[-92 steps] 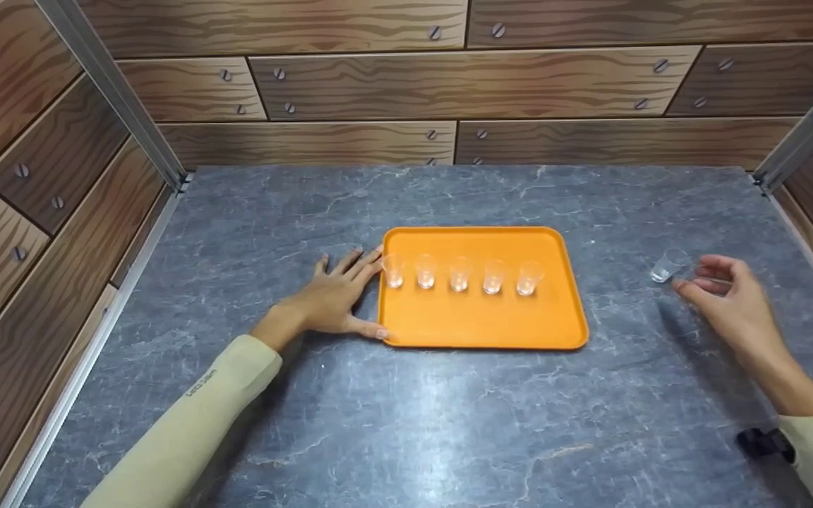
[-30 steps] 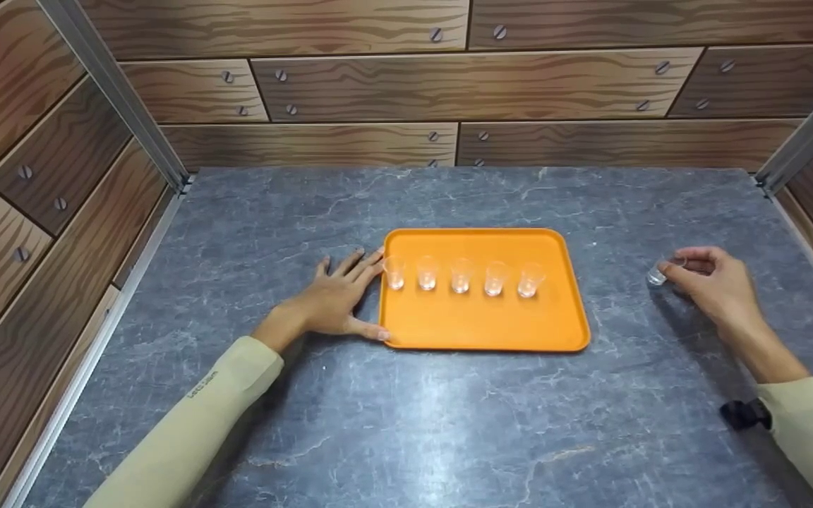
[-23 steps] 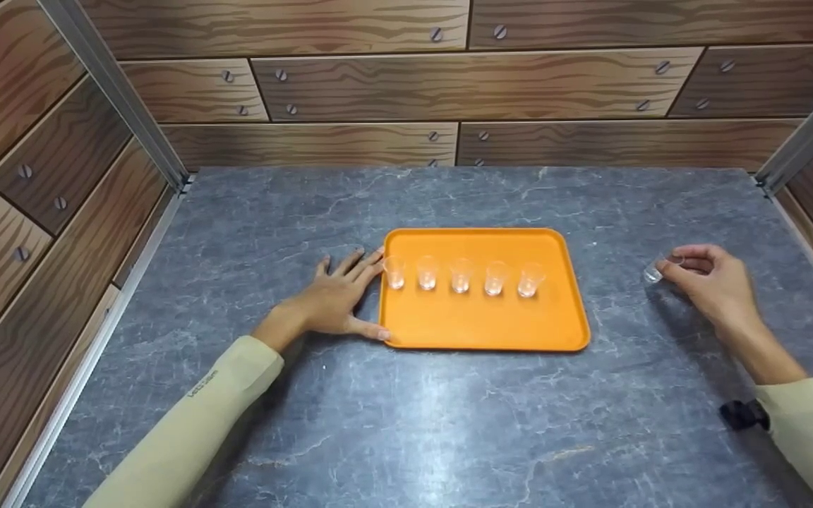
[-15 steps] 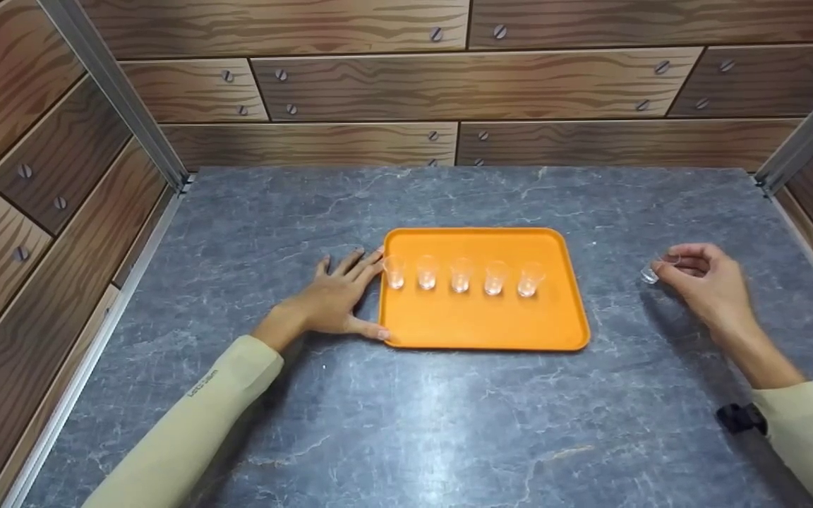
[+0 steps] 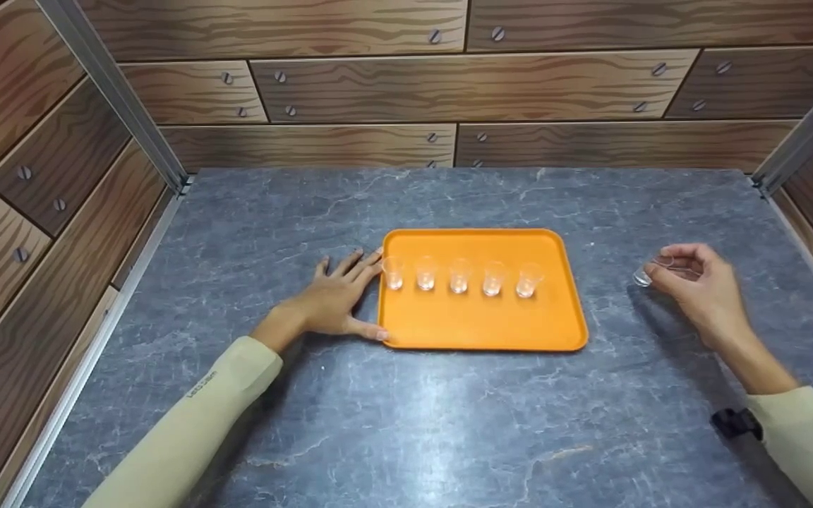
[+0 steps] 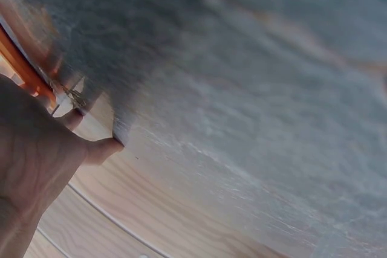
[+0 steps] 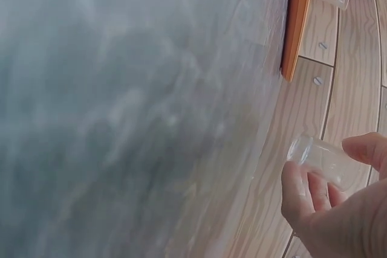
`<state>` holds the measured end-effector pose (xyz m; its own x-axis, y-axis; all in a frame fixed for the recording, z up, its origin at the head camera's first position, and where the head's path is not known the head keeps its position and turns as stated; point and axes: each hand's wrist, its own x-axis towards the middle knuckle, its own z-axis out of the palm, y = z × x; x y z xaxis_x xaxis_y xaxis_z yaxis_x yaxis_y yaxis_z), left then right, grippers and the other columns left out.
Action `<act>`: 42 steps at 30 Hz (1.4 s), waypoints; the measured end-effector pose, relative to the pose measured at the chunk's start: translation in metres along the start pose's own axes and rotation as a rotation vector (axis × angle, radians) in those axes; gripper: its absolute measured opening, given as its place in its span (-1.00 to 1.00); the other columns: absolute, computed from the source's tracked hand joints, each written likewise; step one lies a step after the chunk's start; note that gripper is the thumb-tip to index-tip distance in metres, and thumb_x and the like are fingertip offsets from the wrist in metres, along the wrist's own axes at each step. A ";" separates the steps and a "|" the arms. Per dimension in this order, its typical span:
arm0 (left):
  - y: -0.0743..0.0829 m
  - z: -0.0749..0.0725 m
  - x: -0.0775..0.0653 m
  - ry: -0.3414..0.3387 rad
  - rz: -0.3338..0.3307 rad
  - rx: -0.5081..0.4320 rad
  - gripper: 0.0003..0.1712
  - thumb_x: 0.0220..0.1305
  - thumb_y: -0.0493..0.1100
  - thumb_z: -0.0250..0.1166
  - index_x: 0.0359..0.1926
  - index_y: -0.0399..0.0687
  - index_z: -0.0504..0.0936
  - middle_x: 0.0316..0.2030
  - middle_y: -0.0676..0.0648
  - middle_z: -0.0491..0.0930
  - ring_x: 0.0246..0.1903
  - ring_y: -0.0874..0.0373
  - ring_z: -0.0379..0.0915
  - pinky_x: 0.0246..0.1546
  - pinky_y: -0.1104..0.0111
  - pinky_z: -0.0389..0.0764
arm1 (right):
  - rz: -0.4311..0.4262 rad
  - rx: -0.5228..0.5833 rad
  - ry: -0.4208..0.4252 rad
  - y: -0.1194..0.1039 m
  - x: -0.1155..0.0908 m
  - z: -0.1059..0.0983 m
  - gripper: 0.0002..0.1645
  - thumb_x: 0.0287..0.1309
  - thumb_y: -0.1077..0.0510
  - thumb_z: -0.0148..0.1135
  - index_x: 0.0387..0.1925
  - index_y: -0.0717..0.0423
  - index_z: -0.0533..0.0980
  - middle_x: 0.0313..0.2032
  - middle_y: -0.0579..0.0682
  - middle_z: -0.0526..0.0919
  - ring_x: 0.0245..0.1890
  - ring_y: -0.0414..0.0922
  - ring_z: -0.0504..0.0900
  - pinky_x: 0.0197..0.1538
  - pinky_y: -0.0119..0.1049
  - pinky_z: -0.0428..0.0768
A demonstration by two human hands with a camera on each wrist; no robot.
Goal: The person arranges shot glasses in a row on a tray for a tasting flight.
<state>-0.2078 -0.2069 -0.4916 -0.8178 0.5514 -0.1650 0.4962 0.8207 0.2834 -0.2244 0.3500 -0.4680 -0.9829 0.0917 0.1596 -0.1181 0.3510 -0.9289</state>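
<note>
A small clear shot glass (image 5: pixel 642 277) is pinched between the thumb and fingers of my right hand (image 5: pixel 704 291), to the right of an orange tray (image 5: pixel 477 329). The right wrist view shows the same shot glass (image 7: pixel 320 156) lying across the fingers. My left hand (image 5: pixel 327 300) is spread flat at the tray's left side, its thumb and fingertips on the edge. Several matching shot glasses (image 5: pixel 459 278) stand upright in a row across the tray. In the left wrist view, the left hand (image 6: pixel 37 149) has its fingers extended beside the tray's rim.
The tray lies on a grey marbled tabletop (image 5: pixel 308 423). Wood-patterned panels (image 5: pixel 477 85) wall it in at the back and both sides, with metal posts (image 5: pixel 117 99) at the back corners. A black strap (image 5: pixel 736 423) sits by the right sleeve.
My right hand has drifted left toward the tray with the shot glass, and its fingers now sit closer round it. The left hand, tray and row of glasses stay put.
</note>
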 end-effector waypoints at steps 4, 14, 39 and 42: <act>-0.002 0.001 0.000 -0.003 -0.008 0.006 0.50 0.19 0.74 0.27 0.81 0.10 -0.20 0.77 0.02 -0.35 0.71 -0.18 -0.38 0.50 -0.47 -0.23 | -0.011 0.084 0.002 -0.001 -0.002 0.007 -0.73 0.34 0.39 0.46 0.01 0.31 0.59 -0.20 -0.27 0.75 -0.19 -0.36 0.71 -0.16 -0.57 0.66; -0.002 0.001 0.000 0.000 -0.008 0.002 0.50 0.19 0.74 0.28 0.81 0.09 -0.19 0.77 0.01 -0.34 0.71 -0.18 -0.38 0.49 -0.48 -0.22 | -0.050 -0.016 -0.022 -0.008 -0.009 0.020 -0.64 0.37 0.29 0.49 0.09 0.36 0.58 -0.14 -0.27 0.71 -0.16 -0.34 0.71 -0.14 -0.54 0.67; -0.001 0.002 0.000 0.012 0.002 0.007 0.49 0.19 0.73 0.27 0.81 0.07 -0.15 0.77 0.00 -0.32 0.71 -0.21 -0.34 0.48 -0.51 -0.21 | -0.109 -0.011 -0.150 -0.022 -0.016 0.055 -0.54 0.38 0.27 0.51 0.16 0.46 0.56 -0.10 -0.13 0.73 -0.18 -0.26 0.77 -0.09 -0.48 0.69; 0.000 0.001 0.000 0.009 0.003 0.000 0.49 0.19 0.74 0.27 0.81 0.07 -0.16 0.77 0.00 -0.32 0.71 -0.21 -0.35 0.47 -0.51 -0.20 | -0.115 -0.018 -0.177 -0.024 -0.016 0.059 -0.55 0.39 0.26 0.51 0.16 0.44 0.58 -0.10 -0.10 0.73 -0.18 -0.26 0.77 -0.09 -0.49 0.68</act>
<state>-0.2079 -0.2069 -0.4926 -0.8189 0.5525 -0.1553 0.4989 0.8190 0.2834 -0.2141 0.2850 -0.4680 -0.9728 -0.1148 0.2010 -0.2296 0.3664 -0.9017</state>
